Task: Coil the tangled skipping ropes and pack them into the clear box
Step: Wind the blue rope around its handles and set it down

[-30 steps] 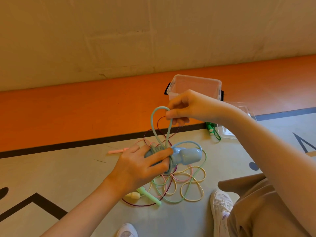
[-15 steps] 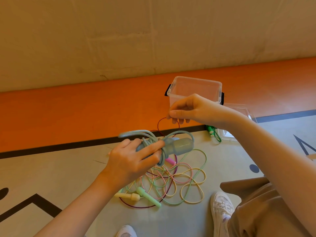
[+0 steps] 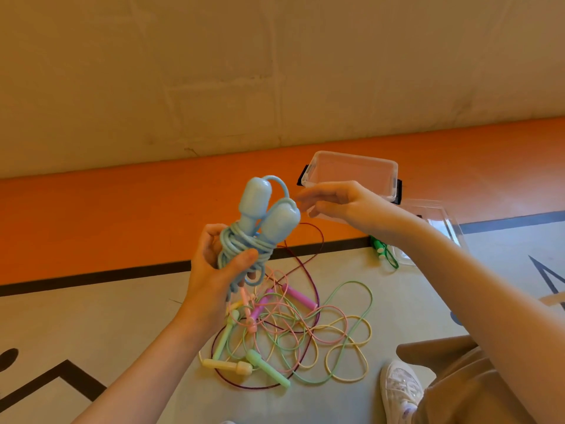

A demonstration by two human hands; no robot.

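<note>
Blue rope coiled, ready to pack.
My left hand (image 3: 218,270) grips the blue rope (image 3: 244,249) so it stays wound; right hand (image 3: 342,206), fingers relaxed, empty, near the clear box (image 3: 351,172).

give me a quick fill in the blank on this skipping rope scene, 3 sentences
1. The coiled light blue skipping rope is gripped in the person's ____ hand.
2. The clear plastic box stands on the ____ strip of floor.
3. The right hand hovers beside the blue rope's two ____.

Missing words: left; orange; handles
</note>
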